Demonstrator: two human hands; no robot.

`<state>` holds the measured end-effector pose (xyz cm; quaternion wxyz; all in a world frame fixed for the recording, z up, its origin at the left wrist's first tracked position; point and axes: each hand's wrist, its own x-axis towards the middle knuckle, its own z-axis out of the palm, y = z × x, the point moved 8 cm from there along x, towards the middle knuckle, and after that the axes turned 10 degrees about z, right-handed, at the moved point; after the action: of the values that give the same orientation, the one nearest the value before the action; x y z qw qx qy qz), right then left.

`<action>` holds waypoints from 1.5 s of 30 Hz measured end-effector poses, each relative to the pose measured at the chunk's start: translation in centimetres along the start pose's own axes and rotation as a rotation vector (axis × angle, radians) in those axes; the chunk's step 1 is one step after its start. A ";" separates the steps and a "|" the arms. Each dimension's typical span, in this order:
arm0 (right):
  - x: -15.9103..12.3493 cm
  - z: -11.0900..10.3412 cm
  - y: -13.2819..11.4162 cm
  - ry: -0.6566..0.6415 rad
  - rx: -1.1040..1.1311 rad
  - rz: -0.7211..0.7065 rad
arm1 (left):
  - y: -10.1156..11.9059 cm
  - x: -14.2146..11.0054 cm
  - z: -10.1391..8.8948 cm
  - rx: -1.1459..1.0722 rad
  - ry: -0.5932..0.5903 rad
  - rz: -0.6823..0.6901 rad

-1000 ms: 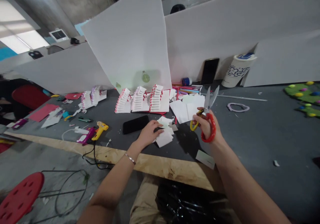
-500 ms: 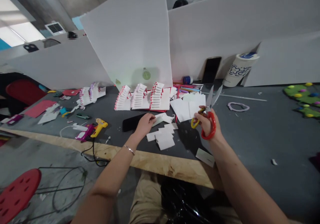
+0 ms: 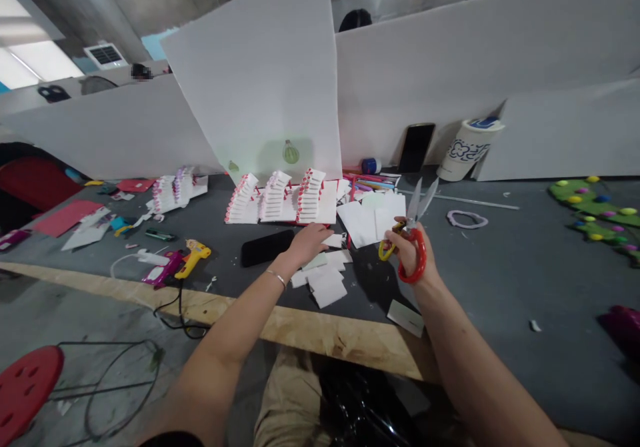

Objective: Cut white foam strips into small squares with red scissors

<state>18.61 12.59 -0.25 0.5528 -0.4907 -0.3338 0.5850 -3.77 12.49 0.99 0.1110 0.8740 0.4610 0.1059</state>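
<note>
left hand (image 3: 307,242) on paper pieces (image 3: 325,280), grip unclear | right hand (image 3: 411,250) holds scissors (image 3: 415,234)

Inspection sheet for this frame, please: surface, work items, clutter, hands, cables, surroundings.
Surface: dark grey table with a bare wooden front edge.
Work items: white paper pieces scattered by the left hand; red-handled scissors, blades open, pointing up.
Clutter: black phone, yellow glue gun, folded paper stacks, patterned cup, green felt shapes.
Hands: left hand resting on the paper pieces; right hand shut on the scissors.
Cables: black cord hanging off the table edge by the glue gun.
Surroundings: white divider boards behind; red stool on the floor.
</note>
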 end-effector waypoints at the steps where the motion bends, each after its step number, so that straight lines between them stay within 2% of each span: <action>1: 0.1 -0.1 -0.1 0.001 0.001 -0.001 | -0.2 0.2 -0.3 0.013 0.006 -0.007; 4: 0.3 -0.6 -0.3 0.018 0.016 -0.013 | -0.4 0.6 -2.0 -0.027 0.126 -0.082; 6: 0.3 -0.7 -0.4 0.023 0.023 -0.024 | -0.2 1.1 -2.7 -0.136 0.190 -0.143; 10: 0.3 -0.7 -0.5 0.018 0.015 -0.031 | 1.5 2.3 -2.7 -0.407 0.194 -0.079; 12: 0.3 -0.7 -0.4 0.024 0.029 -0.021 | 1.1 1.9 -3.1 -0.353 0.212 -0.082; 15: 0.2 -0.7 -0.2 0.037 0.037 -0.008 | -0.8 0.2 -2.6 -0.143 0.117 -0.149; 18: 0.1 -0.6 -0.1 0.042 0.005 -0.021 | -1.8 -1.0 -1.4 -0.029 0.007 -0.113; 21: 0.1 -0.7 -0.2 0.046 -0.011 -0.048 | -2.0 -1.4 -1.3 0.022 0.015 -0.104; 24: 0.4 -1.2 0.0 0.060 0.002 -0.054 | -1.4 -2.2 -2.3 -0.033 0.079 -0.117; 26: 0.7 -1.6 0.1 0.064 0.025 -0.053 | -1.0 -3.2 -2.7 -0.118 0.076 -0.137; 31: 0.9 -1.9 0.0 0.055 0.052 -0.070 | 0.6 -5.6 -1.5 -0.228 -0.053 -0.126; 34: 0.6 -1.6 -0.2 0.076 0.042 -0.058 | 0.7 -5.8 -0.8 -0.228 -0.072 -0.128; 36: 0.5 -1.3 -0.2 0.075 0.037 -0.044 | 0.2 -5.6 -0.9 -0.265 -0.047 -0.179; 39: 0.4 -1.0 -0.2 0.049 0.037 -0.028 | -1.0 -5.4 -1.5 -0.464 0.066 -0.337; 41: 0.3 -0.8 -0.2 0.029 0.021 -0.034 | -1.4 -5.3 -1.5 -0.708 0.160 -0.435; 45: 0.0 -0.2 0.1 -0.047 -0.110 -0.077 | -0.2 -4.0 -0.5 -1.231 0.275 -0.507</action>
<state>18.74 12.57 -0.36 0.5392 -0.4933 -0.3968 0.5554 -6.33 9.32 1.06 0.5501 0.4949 0.5173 0.4300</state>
